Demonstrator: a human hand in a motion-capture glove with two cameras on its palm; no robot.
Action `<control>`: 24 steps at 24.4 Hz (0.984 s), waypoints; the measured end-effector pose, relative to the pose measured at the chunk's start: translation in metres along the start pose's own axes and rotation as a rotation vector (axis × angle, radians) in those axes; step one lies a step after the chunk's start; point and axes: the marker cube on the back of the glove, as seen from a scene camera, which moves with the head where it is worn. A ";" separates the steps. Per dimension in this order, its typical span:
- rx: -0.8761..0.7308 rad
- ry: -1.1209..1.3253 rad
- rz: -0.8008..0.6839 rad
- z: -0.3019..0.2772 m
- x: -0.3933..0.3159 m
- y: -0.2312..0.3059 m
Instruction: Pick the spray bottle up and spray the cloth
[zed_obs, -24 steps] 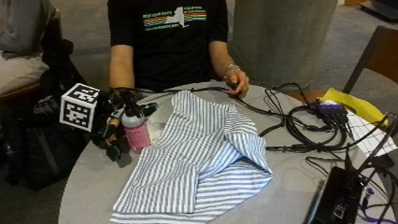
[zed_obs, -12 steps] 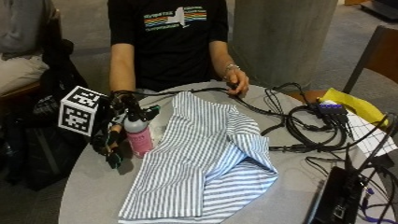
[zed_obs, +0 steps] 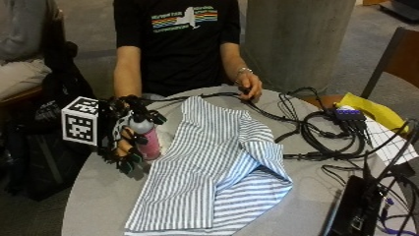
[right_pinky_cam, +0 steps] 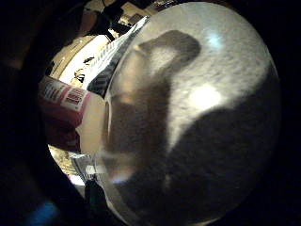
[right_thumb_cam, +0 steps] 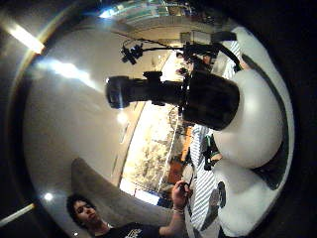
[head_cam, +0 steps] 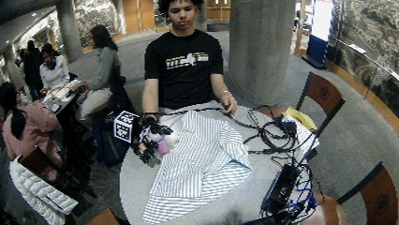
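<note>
- Gloved right hand [zed_obs: 124, 140] grips the pink spray bottle [zed_obs: 146, 139], upright above the table [zed_obs: 98, 206]
- Striped cloth [zed_obs: 216, 172] lies at the bottle's 3 o'clock

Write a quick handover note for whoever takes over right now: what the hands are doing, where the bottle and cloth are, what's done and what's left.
Right hand: gloved, fingers curled round the pink spray bottle, holding it upright beside the cloth's edge.
Left hand: bare, resting on the table by the black cables.
Striped cloth: spread across the middle of the table, partly folded over itself.
Done: bottle gripped. Whether it is off the table cannot be told.
Left: aim the nozzle at the cloth and spray; no spraying is visible.
</note>
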 end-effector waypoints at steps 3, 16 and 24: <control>-0.062 -0.013 -0.016 -0.002 -0.007 0.002; -0.329 0.215 0.204 -0.004 -0.046 -0.009; -0.441 0.417 0.303 -0.003 -0.056 -0.013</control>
